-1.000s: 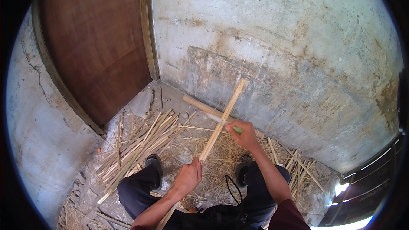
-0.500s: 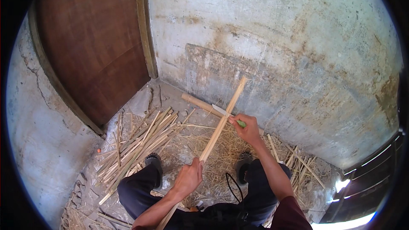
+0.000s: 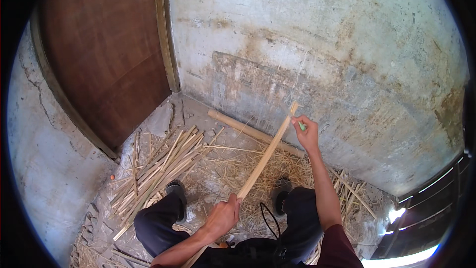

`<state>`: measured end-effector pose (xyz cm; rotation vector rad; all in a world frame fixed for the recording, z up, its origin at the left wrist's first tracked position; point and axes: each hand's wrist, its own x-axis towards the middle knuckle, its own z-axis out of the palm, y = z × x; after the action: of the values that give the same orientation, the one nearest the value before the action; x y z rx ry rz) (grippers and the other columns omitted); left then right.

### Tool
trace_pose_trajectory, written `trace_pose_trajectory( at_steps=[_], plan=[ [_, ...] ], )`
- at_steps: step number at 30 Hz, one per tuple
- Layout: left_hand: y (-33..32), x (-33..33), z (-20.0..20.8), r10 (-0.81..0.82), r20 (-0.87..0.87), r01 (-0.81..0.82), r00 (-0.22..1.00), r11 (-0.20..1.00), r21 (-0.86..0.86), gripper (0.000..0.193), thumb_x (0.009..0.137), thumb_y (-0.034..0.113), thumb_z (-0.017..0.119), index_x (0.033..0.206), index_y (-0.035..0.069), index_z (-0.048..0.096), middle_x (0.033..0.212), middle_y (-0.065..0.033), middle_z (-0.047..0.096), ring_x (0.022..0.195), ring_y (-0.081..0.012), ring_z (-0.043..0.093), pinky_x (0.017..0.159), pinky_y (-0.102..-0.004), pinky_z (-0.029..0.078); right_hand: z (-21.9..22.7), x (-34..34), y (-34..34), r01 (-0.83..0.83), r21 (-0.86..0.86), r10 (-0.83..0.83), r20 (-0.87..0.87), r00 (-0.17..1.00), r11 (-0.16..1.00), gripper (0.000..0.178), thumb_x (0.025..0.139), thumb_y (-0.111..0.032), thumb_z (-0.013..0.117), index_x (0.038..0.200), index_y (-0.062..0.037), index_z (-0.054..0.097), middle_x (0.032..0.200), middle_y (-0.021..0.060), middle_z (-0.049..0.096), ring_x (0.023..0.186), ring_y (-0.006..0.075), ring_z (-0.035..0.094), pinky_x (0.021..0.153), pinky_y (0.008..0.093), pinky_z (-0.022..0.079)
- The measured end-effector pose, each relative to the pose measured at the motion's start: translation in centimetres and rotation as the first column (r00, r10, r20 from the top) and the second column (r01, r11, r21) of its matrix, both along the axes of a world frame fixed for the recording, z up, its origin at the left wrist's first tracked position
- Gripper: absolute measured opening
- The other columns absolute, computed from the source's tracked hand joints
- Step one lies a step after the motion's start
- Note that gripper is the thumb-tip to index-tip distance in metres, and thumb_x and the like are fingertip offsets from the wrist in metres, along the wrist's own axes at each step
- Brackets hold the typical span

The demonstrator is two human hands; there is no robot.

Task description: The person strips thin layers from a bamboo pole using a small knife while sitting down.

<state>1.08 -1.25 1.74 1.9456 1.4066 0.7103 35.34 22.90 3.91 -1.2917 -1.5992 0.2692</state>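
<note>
Bamboo, by the look of it, makes the long strip (image 3: pixel 267 152) that slants from under the left forearm up toward the stained wall (image 3: pixel 322 44). The left hand (image 3: pixel 221 217) is wrapped tight round its lower part. The right hand (image 3: pixel 307 131) is closed on a green-handled knife (image 3: pixel 302 126), up near the strip's far end. Its blade is too hard to make out, so I cannot tell if it touches the wood.

I think the step in hand is shaving the strip smooth, with the knife run along it. The next move seems to call for a steady left hand, and for the blade to lie nearly flat so it does not dig in.

A round pole (image 3: pixel 252 131) lies on the floor by the wall. The strip passes over it, but I cannot tell if they touch.

No box, bowl or basket shows. Loose sticks (image 3: pixel 163 171) are heaped on the floor near the left shoe (image 3: pixel 176 188). Some more sticks (image 3: pixel 353 196) lie off to the right. Straw-like shavings (image 3: pixel 277 169) are spread between the pole and the right shoe (image 3: pixel 281 196).
</note>
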Motion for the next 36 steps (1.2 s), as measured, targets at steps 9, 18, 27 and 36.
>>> trace_pose_trajectory(
  at_steps=[9, 18, 27, 36],
  plan=[
    [0.7, -0.6, -0.7, 0.037, 0.025, -0.037, 0.999, 0.999, -0.001, 0.023, 0.113, 0.018, 0.054, 0.104, -0.003, 0.055, 0.065, -0.0304, 0.062, 0.063, -0.0549, 0.065, 0.060, -0.0638, 0.050, -0.7, -1.9, -2.3, -0.194, -0.048, 0.190, -0.076, 0.979, 0.980, 0.012, 0.102, -0.010, 0.077, 0.103, 0.0015, 0.077, 0.104, 0.0133, 0.084, 0.096, 0.0083, 0.070, 0.088, 0.0309, 0.056],
    [2.1, -2.3, 1.5, 0.085, 0.193, -0.060, 0.977, 0.990, -0.130, 0.027, 0.115, 0.025, 0.053, 0.107, 0.002, 0.064, 0.066, -0.0176, 0.063, 0.059, -0.0393, 0.066, 0.059, -0.0483, 0.051, 0.8, -4.6, -6.8, -0.346, -0.239, 0.355, -0.004, 0.935, 0.907, 0.024, 0.100, -0.011, 0.080, 0.120, -0.0039, 0.069, 0.082, 0.0068, 0.074, 0.077, 0.0113, 0.065, 0.072, 0.0308, 0.049],
    [3.4, -2.5, 0.8, 0.109, 0.419, 0.006, 0.901, 0.965, -0.264, 0.027, 0.115, 0.028, 0.058, 0.116, 0.002, 0.066, 0.070, -0.0044, 0.061, 0.059, -0.0109, 0.059, 0.058, -0.0330, 0.049, 1.2, -6.8, -8.3, -0.272, -0.210, 0.282, 0.016, 0.959, 0.939, 0.028, 0.098, -0.009, 0.076, 0.122, -0.0055, 0.062, 0.074, 0.0079, 0.067, 0.064, 0.0175, 0.060, 0.062, 0.0350, 0.046],
    [3.9, -2.6, 0.9, 0.184, 0.403, -0.147, 0.897, 0.982, -0.121, 0.029, 0.113, 0.027, 0.063, 0.119, -0.001, 0.063, 0.072, -0.0119, 0.066, 0.060, -0.0188, 0.062, 0.059, -0.0374, 0.050, 0.2, -10.2, -9.5, -0.390, -0.194, 0.422, 0.167, 0.891, 0.900, 0.010, 0.100, -0.009, 0.064, 0.100, -0.0012, 0.070, 0.090, 0.0152, 0.078, 0.065, 0.0333, 0.068, 0.063, 0.0430, 0.051]
  ],
)
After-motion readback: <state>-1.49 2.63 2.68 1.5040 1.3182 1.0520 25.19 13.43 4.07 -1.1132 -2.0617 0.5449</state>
